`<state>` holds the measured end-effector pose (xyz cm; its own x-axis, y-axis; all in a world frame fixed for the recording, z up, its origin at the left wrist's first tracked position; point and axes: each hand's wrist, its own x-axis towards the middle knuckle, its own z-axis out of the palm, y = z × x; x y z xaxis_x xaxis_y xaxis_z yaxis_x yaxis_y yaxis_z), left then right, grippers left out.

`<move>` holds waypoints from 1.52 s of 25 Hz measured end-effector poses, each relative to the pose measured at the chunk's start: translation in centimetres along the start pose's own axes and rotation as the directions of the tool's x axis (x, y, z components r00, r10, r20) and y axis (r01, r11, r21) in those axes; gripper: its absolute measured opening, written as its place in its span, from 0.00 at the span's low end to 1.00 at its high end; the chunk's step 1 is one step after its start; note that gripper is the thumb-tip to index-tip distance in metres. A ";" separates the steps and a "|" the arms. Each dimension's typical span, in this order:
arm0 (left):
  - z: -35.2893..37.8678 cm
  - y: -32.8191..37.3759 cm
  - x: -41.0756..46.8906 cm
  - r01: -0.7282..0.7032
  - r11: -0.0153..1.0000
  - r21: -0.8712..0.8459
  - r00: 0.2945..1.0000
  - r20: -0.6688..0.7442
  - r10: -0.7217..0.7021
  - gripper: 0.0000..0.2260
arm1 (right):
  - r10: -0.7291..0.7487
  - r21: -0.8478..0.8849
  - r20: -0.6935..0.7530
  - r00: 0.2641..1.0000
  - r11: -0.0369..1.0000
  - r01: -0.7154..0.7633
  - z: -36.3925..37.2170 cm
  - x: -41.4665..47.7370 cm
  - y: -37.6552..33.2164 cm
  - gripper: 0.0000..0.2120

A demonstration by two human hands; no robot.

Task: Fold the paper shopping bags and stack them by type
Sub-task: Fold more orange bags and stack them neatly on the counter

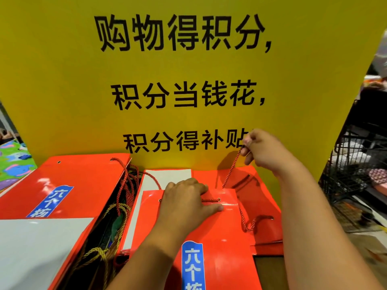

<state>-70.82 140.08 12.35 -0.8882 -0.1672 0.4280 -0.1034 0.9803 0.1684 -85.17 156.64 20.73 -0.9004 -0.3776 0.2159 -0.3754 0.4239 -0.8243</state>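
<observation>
A person's left hand (186, 204) lies flat on the upper edge of a red paper bag (213, 239). Its fingers are straight and its thumb stretches along the fold just below an eyelet, gripping nothing and pressing the paper down. The right hand (265, 150), raised beyond and to the right of those fingers, pinches a red rope handle (231, 168) between thumb and curled fingers. The cord runs straight from the pinch down to the bag's edge, just past the left fingertips. A second loop of red cord (250, 225) lies slack on the bag, right of the left thumb. The bag bears a blue label (192, 266) beside the left forearm and rests flat on other red bags (261, 195). Left of the left hand's fingers, past a tangle of gold cords (100, 253), sits another pile of red bags (79, 185). A yellow sign (83, 80) with black Chinese characters stands behind both hands, and a wire cage (356, 164) shows right of the right hand.
</observation>
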 end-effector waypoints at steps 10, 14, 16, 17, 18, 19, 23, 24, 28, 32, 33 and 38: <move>0.5 -1.2 0.3 -0.039 0.979 -0.199 0.994 -0.106 0.018 0.24 | 0.347 0.885 0.025 0.937 0.427 -0.182 1.6 0.8 -0.5 0.09; 1.8 -1.8 0.1 -0.131 0.964 -0.232 0.977 -0.194 0.086 0.10 | 0.228 0.881 -0.136 0.964 0.473 0.013 -1.8 -1.3 -3.1 0.06; 1.9 -1.7 0.4 -0.164 0.970 -0.177 0.970 -0.206 0.126 0.07 | 0.241 0.902 -0.219 0.946 0.419 0.101 -4.1 -2.8 -4.0 0.06; 1.9 -1.4 0.5 -0.172 0.973 -0.155 0.972 -0.188 0.142 0.08 | 0.262 0.895 -0.250 0.932 0.430 0.120 -4.2 -3.4 -4.0 0.07; 1.7 -1.1 0.5 -0.180 0.975 -0.132 0.972 -0.176 0.156 0.09 | 0.276 0.854 -0.278 0.920 0.510 0.105 -3.4 -3.7 -3.6 0.07; 1.8 -0.9 0.4 -0.180 0.975 -0.128 0.974 -0.163 0.158 0.11 | 0.262 0.763 -0.304 0.916 0.643 0.070 -1.7 -4.0 -2.7 0.08; 0.8 -1.1 0.2 -0.089 0.965 -0.247 0.983 -0.176 0.045 0.21 | -0.132 0.139 -0.307 0.943 0.974 0.181 7.3 -5.9 3.1 0.06; 0.4 -1.1 0.3 -0.047 0.948 -0.313 0.986 -0.166 -0.006 0.22 | -0.244 -0.030 -0.216 0.945 0.969 0.244 8.5 -6.3 4.5 0.06; -1.4 -1.4 -0.2 0.128 0.693 -0.710 0.985 0.008 -0.174 0.29 | -0.231 -0.042 -0.118 0.966 0.973 0.228 8.7 -5.6 6.2 0.07; -3.3 -2.3 -0.3 0.206 0.103 -0.973 0.923 0.158 -0.351 0.19 | -0.159 0.007 0.052 0.986 0.987 0.159 8.2 -5.5 7.0 0.06; -3.5 -2.5 -0.2 0.185 -0.060 -0.981 0.895 0.194 -0.401 0.15 | -0.153 0.027 0.066 0.986 0.988 0.151 8.2 -5.5 7.1 0.05; -3.6 -3.4 0.2 0.100 -0.415 -0.904 0.860 0.288 -0.422 0.12 | -0.080 0.091 0.072 0.994 0.993 0.073 8.3 -5.3 7.3 0.03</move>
<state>-69.00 136.37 15.04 -0.8490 -0.5268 0.0412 0.3594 -0.5187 0.7758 -81.31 154.93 9.27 -0.8494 -0.4688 0.2425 -0.4185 0.3181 -0.8507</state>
